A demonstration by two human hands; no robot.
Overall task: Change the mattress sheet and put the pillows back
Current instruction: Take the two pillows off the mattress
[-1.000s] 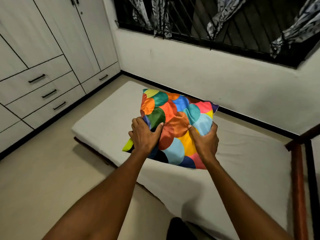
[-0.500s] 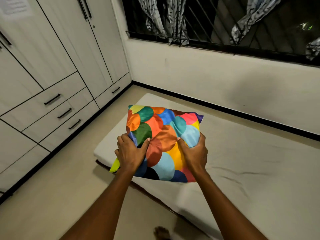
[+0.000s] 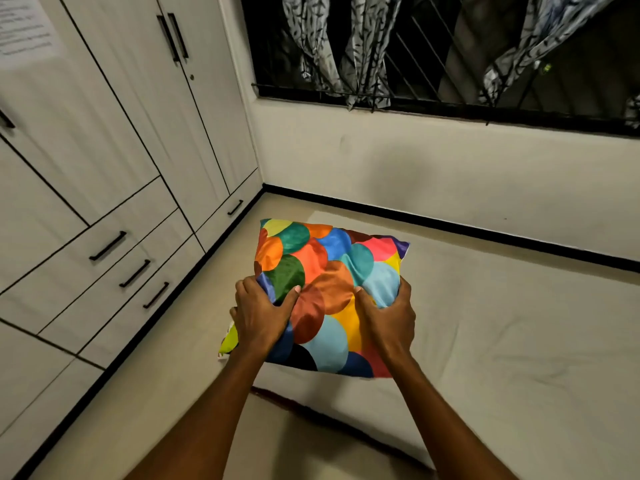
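A pillow (image 3: 329, 271) in a cover of many bright coloured circles is held over the left end of the mattress (image 3: 502, 323), which lies low on the floor under a plain cream sheet. My left hand (image 3: 259, 313) grips the pillow's left near side, thumb pressed into the cover. My right hand (image 3: 389, 315) grips its right near side. The pillow's far edge tilts toward the wall. I cannot tell whether its underside touches the sheet.
White wardrobe doors and drawers (image 3: 114, 237) with black handles line the left wall. A barred window (image 3: 450, 46) with patterned curtains is above the far wall. Beige floor (image 3: 166, 393) runs between wardrobe and mattress.
The view has swung left and closer to the mattress's left end. The pillow stays gripped in both hands and has travelled with them toward that end.
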